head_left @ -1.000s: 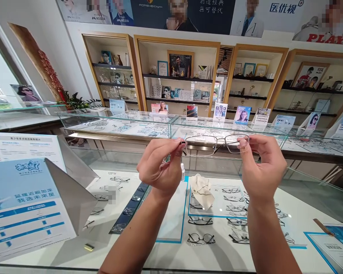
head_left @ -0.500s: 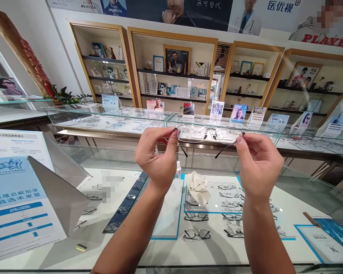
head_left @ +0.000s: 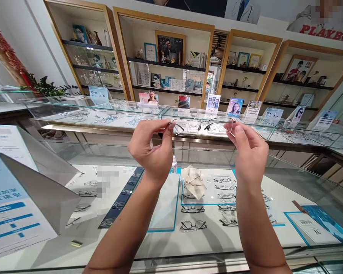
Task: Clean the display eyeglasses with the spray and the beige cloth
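In front of me at chest height or above, a pair of thin-rimmed eyeglasses [head_left: 200, 128] is held up between both hands, its two clear lenses side by side. My left hand [head_left: 152, 148] is closed, thumb and index finger pinching the left end of the frame. My right hand [head_left: 250, 154] closes on the other end, with fingertips showing behind the right lens. Below them, a crumpled beige cloth [head_left: 193, 182] lies on the glass counter [head_left: 162, 245]. A small white bottle [head_left: 174, 166] stands just beyond my left wrist.
Several eyeglasses [head_left: 193, 225] sit in rows beneath the counter glass. Folded display cards [head_left: 37, 190] stand on the left, near a small yellowish object [head_left: 76, 243]. Across from me runs another glass showcase [head_left: 111, 118] topped with small cards. Wooden-framed shelves [head_left: 121, 49] line the wall.
My view has turned and shifted a little. The eyeglasses have tilted, so the temple tips that hung below the rims now show through the lenses. My right hand's fingers have shifted at the frame's end.
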Demonstrator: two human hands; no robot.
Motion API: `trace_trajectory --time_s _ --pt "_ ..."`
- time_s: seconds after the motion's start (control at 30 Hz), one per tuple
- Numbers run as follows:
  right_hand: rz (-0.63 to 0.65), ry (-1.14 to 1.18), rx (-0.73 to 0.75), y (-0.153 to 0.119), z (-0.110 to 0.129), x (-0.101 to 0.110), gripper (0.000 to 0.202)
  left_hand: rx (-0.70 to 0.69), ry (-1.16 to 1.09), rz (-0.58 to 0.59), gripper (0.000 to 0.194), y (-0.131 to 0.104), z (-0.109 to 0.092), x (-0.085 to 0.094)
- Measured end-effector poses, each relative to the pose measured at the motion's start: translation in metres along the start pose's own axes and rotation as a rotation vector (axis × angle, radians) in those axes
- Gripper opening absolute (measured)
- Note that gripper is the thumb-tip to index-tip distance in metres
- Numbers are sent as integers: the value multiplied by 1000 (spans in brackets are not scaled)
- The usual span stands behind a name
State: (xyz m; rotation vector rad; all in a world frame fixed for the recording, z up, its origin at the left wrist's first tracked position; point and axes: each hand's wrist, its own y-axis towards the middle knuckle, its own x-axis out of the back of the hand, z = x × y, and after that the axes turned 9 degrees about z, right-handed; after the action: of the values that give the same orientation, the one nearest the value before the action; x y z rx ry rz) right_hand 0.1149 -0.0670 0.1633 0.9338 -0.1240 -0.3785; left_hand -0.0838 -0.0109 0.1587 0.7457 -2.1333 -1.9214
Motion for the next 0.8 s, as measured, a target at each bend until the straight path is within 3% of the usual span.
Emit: trace_trajectory --time_s 0.27,0.5,0.8 --pt "74 54 -60 5 -17 2 35 0 33 -4 10 -5 3 -1" --pt "161 66 -103 7 -19 1 36 45 -144 23 10 -5 -2 -6" --pt "124 281 -296 12 -23 -1 30 151 -317 99 13 0 -11 -5"
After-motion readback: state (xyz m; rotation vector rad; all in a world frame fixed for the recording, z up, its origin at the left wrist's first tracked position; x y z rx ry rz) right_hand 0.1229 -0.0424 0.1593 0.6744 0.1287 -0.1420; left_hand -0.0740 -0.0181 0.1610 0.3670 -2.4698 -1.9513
